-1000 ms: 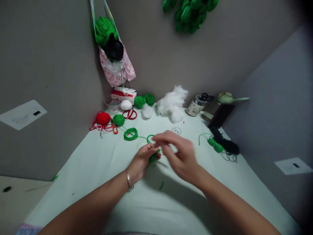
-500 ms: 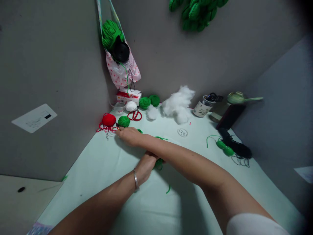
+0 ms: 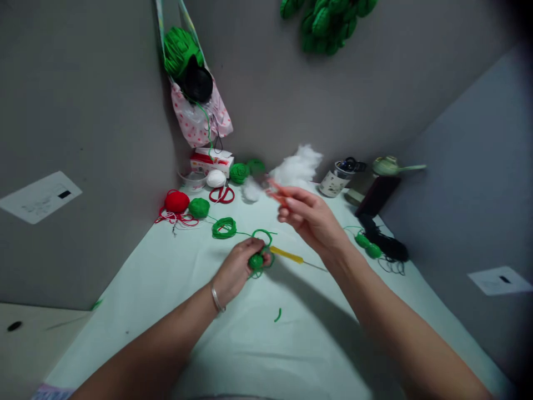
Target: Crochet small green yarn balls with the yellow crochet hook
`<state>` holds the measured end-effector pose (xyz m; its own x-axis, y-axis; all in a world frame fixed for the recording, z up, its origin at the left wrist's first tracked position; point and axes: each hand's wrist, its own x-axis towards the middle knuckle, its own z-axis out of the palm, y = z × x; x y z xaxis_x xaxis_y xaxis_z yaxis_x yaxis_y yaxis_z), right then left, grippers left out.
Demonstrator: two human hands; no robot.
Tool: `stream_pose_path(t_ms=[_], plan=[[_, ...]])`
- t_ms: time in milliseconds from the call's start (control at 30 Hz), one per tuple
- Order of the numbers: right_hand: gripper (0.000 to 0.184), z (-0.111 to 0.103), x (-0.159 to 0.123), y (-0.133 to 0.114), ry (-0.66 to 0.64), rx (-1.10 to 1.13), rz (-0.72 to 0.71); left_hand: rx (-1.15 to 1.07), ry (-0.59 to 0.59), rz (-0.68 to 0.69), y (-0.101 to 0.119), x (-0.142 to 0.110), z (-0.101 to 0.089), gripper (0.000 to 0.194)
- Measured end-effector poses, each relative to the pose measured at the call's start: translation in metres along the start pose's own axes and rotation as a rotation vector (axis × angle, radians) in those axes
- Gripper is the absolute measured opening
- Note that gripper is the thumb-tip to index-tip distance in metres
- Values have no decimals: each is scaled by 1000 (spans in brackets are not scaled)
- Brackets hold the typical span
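Observation:
My left hand rests on the pale table, fingers closed on a small green crocheted piece with green yarn looping off it toward a green yarn coil. My right hand hovers above the table and pinches small orange snips, blurred by motion. A yellow-handled crochet hook lies on the table just right of the green piece.
Along the back wall sit a red yarn ball, green yarn balls, red scissors, white stuffing, a cup with tools and a red-white box. Black yarn and two green pieces lie right. A yarn bag hangs above.
My right hand reached across to the left near the red yarn, then came back to the middle holding the orange snips. The crochet hook now lies on the table.

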<state>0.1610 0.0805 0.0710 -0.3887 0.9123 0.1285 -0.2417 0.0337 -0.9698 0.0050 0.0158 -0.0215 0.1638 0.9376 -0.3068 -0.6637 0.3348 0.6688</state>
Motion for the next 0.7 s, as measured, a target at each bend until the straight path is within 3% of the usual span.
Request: stream_pose_path(t_ms=[100,233,400,567,700], plan=[[31,-44,-41,-1,195,99,29,-80,-7,-1,14,0,-1,17],[45,-73,-79,11,241,146,118,-131,-35,16,34,-8,3,15],[46,-61,-90,36,165,291,236,-83,-206,78,46,-22,7,25],[54,-42,-92,57,-47,412,363,-10,-272,69,43,-23,7,34],[56,-38,-98,60,-136,274,300,45,-261,50,37,-24,10,34]])
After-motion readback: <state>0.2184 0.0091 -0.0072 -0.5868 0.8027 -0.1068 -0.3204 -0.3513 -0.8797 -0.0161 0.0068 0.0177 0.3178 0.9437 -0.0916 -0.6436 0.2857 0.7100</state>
